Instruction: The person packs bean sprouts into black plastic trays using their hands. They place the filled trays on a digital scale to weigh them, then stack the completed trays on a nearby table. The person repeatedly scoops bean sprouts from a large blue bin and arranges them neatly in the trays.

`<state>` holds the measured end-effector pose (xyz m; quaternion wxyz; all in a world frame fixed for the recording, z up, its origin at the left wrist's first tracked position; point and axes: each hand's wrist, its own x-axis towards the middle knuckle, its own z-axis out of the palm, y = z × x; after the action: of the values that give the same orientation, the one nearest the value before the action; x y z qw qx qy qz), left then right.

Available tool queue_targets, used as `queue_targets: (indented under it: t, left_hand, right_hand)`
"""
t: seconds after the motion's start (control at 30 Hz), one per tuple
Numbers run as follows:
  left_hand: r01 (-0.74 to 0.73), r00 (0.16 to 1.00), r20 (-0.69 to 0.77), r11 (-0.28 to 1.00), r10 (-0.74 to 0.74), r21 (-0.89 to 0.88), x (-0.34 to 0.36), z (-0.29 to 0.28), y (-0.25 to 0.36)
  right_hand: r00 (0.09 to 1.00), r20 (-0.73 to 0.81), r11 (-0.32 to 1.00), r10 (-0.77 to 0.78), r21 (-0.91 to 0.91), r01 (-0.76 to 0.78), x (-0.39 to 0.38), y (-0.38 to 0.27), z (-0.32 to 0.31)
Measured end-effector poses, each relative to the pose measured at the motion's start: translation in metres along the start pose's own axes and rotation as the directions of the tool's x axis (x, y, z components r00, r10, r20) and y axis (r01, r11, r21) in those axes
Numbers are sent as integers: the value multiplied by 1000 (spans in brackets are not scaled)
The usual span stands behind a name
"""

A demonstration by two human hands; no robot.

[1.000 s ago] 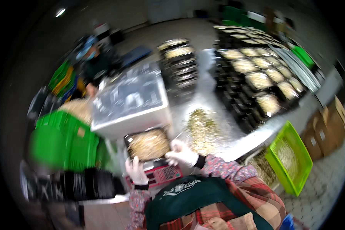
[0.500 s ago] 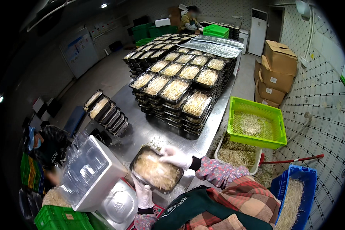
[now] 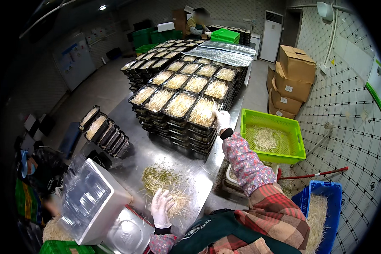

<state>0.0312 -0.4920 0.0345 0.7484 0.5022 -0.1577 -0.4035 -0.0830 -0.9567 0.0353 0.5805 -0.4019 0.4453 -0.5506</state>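
My right hand [image 3: 222, 121], in a white glove, grips the right edge of a black tray of bean sprouts [image 3: 203, 111]. That tray rests on the front right corner of a tall block of stacked trays [image 3: 178, 105]. Loose sprouts [image 3: 167, 188], some with greenish bits, lie in a pile on the metal table [image 3: 135, 163]. At the pile's near left edge is my left hand [image 3: 161, 208], also gloved, with its fingers spread and nothing held.
A white foam box [image 3: 108, 199] of clear plastic lids stands left, behind a scale [image 3: 127, 228]. Further left is a smaller tray stack [image 3: 108, 131]. To the right are a lime-green crate [image 3: 298, 142], a blue crate [image 3: 332, 203] and cardboard boxes [image 3: 296, 78]. A co-worker [image 3: 195, 25] stands at the back.
The filled tray went from between my hands to the stack's front right corner, carried by my right hand. My left hand let go and stayed near. The sprout pile came into sight.
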Motion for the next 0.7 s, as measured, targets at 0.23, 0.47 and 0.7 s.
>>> queue_targets:
  t: [0.23, 0.47, 0.7]
  left_hand:
    - [71, 997, -3, 997, -71, -36, 27, -7, -24]
    - [235, 970, 97, 960, -223, -150, 102, 1, -71]
    - [325, 944, -1, 934, -329, -146, 211, 31, -106]
  right_hand:
    - [993, 114, 984, 19, 173, -39, -73, -21, -48]
    - [865, 269, 905, 423, -90, -415, -175, 86, -74]
    - [686, 340, 711, 644, 65, -700, -185, 163, -44]
